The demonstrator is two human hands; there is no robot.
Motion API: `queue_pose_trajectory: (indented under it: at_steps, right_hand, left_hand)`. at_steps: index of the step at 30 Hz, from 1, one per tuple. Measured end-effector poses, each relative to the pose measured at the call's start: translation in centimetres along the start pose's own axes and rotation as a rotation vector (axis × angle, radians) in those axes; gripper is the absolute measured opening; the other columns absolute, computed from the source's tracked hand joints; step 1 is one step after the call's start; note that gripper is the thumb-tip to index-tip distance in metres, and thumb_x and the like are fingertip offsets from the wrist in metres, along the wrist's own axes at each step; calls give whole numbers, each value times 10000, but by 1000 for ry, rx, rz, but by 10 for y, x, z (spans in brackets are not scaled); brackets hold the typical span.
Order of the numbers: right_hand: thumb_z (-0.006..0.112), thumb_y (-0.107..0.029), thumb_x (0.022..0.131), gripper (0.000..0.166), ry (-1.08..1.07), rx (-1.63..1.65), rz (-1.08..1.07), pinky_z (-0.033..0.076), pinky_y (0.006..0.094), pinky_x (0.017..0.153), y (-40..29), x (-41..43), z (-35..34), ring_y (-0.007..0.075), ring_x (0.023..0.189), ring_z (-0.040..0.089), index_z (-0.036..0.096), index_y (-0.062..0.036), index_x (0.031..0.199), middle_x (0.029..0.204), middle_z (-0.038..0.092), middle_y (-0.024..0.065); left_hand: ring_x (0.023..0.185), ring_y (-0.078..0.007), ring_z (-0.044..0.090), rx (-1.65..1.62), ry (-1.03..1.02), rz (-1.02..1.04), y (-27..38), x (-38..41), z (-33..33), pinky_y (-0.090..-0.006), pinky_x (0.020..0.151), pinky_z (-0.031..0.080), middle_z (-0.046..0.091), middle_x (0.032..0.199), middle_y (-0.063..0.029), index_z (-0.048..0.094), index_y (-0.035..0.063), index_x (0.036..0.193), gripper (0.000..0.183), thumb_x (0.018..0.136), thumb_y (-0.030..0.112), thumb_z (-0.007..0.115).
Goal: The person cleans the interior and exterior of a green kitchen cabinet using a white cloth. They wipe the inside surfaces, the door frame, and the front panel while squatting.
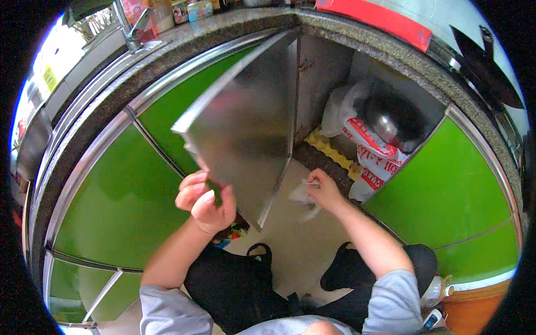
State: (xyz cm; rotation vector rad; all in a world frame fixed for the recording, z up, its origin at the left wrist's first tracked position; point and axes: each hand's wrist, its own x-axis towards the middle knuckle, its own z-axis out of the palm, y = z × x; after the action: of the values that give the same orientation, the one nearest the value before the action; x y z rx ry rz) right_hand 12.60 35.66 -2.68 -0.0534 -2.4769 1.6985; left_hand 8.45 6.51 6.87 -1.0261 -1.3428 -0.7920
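My left hand (207,203) is at the lower outer corner of a swung-out cabinet door (247,125) with a metal frame; its fingers are curled, and whether they grip the edge I cannot tell. In my right hand (324,190) is a crumpled, whitish thin cloth or tissue (302,196), pinched between thumb and fingers in front of the cabinet opening. Inside the cabinet a dark, rounded metal pan (391,119) rests on white and red plastic bags (372,155). A yellow strip (331,153) with a wavy edge lies beside them.
Green cabinet panels (121,201) stand on both sides under a speckled stone countertop (364,42). A faucet (132,39) and jars (200,10) are up left, dark utensils (488,67) up right. A clear plastic bottle (435,291) stands by my right knee.
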Motion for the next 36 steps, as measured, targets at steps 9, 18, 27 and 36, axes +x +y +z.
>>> queue_pose_trajectory:
  at_steps: [9,18,27,36]
  right_hand:
    - [561,20,869,303,-92,348,-235,458,284,853,-119,-76,-59,130,978,568,529,-41,1163,1080,596,51]
    - [591,-170,932,196,168,201,-635,432,271,813,-191,-87,-55,122,859,512,499,-42,1049,923,544,30]
    - [721,-21,758,317,459,201,-683,387,235,602,-173,-65,-54,87,692,423,427,-75,863,779,452,-6]
    - [762,-138,673,328,291,-142,-33,459,333,657,15,-115,17,214,745,562,510,-43,861,792,559,103]
  left_hand:
    - [1176,-314,449,-568,-90,-246,44,72,40,-419,873,480,218,1376,-195,236,2,1415,833,724,39,700]
    - [1207,-284,479,-628,-553,-52,34,171,80,-513,1121,156,577,1093,-113,608,95,1037,271,941,282,437]
    - [912,-282,487,-653,-472,-37,55,165,118,-424,987,304,489,865,-91,526,55,883,353,966,354,358]
    - [872,-287,505,-612,-301,-6,57,162,128,-409,874,354,530,810,-88,561,56,825,273,933,292,479]
